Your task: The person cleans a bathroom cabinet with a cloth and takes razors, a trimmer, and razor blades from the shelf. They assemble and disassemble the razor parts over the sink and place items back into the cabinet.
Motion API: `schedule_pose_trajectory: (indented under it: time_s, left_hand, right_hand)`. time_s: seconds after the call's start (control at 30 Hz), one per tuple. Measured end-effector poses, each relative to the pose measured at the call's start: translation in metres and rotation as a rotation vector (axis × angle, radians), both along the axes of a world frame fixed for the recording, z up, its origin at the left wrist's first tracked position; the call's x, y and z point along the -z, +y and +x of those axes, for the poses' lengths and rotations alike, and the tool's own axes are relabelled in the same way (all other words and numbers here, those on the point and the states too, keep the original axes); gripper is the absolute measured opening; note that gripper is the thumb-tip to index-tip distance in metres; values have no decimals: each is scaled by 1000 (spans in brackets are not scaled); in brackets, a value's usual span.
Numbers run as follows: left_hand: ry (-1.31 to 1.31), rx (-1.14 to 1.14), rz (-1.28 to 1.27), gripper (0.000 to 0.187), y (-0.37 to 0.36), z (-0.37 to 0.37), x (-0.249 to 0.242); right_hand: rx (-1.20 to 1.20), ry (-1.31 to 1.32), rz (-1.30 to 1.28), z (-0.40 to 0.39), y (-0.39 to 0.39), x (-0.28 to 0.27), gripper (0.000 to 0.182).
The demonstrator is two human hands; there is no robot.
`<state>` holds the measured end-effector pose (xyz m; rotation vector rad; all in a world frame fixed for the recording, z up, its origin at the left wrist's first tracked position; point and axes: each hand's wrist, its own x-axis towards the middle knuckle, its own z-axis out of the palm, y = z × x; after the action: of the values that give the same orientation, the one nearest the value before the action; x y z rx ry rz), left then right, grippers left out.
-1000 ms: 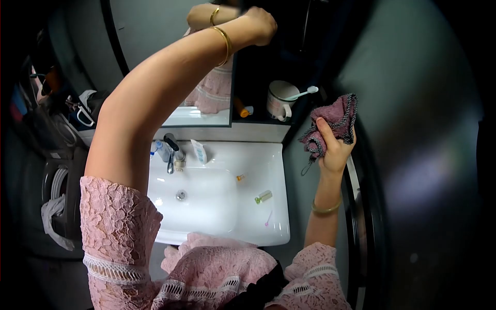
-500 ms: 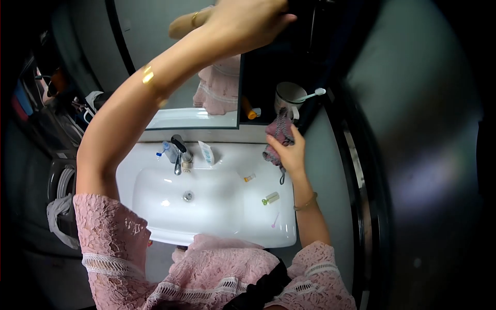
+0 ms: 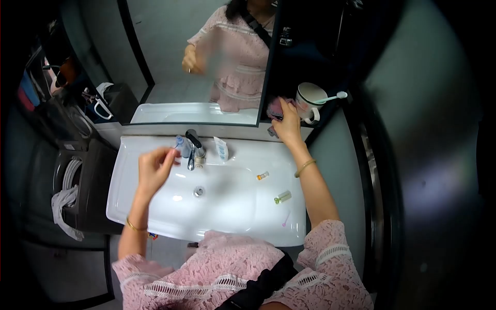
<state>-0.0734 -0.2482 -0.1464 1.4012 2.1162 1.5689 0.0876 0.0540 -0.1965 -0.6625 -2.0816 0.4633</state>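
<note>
Right hand (image 3: pixel 290 125): grips the purple cloth with grey braided edging (image 3: pixel 275 107), upper centre.
Left hand (image 3: pixel 155 168): curled, contents unclear, left of centre, well apart from the cloth.

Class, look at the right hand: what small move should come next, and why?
Probably ease the right hand and its cloth a little toward the mirror, away from the mug. The cloth is bunched in the grip close beside the mug, and a toothbrush juts out past the mug's rim, so a careless sideways push might knock either one.
</note>
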Motion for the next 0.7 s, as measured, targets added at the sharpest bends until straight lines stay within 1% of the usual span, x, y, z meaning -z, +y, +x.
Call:
schedule_pose_trajectory:
  time_s: [0.1,0.13,0.17,0.23,0.27,0.4,0.47,0.5,0.57,0.6,0.63,0.67,0.7]
  left_hand:
    - [-228,-64,-4,18,-23,1,47]
    - [-296,-73,-9,19,-29,4,57]
    - [-340,-75,-6,20,-34,4,71]
    - [-427,-104,-42,19,-38,11,80]
    - [-488,-105,-37,18,-38,13,84]
    - [-543,-94,-47,19,-32,23,91]
    - [-553,-67,-48,19,-28,26,93]
    - [-563,-42,-48,20,-25,27,94]
    - [-546,-29,-59,20,-22,27,93]
    - [-547,-31,-47,20,-22,26,96]
    - [-546,-31,-24,20,-20,24,99]
    - [-553,-34,-31,20,-19,24,102]
    - [-556,-34,-28,20,-18,23,103]
  right_hand:
    - [24,-57,46,-5,1,1,53]
    - [18,-40,64,-6,1,2,46]
    - [25,-39,65,-7,1,2,46]
    - [-3,-94,58,-10,0,2,41]
    - [-3,-68,41,-13,-1,2,36]
    - [0,-3,-47,-20,-2,7,35]
    - [-77,71,-147,-17,-1,8,36]
    - [-68,73,-142,-15,-1,9,36]
    - [-146,205,-171,-10,-2,10,39]
    - [-70,243,-118,-6,-8,7,40]
    - [-60,252,-176,0,-12,9,41]
    - [-35,266,-105,5,-10,16,44]
    - [-34,323,-156,10,-16,14,45]
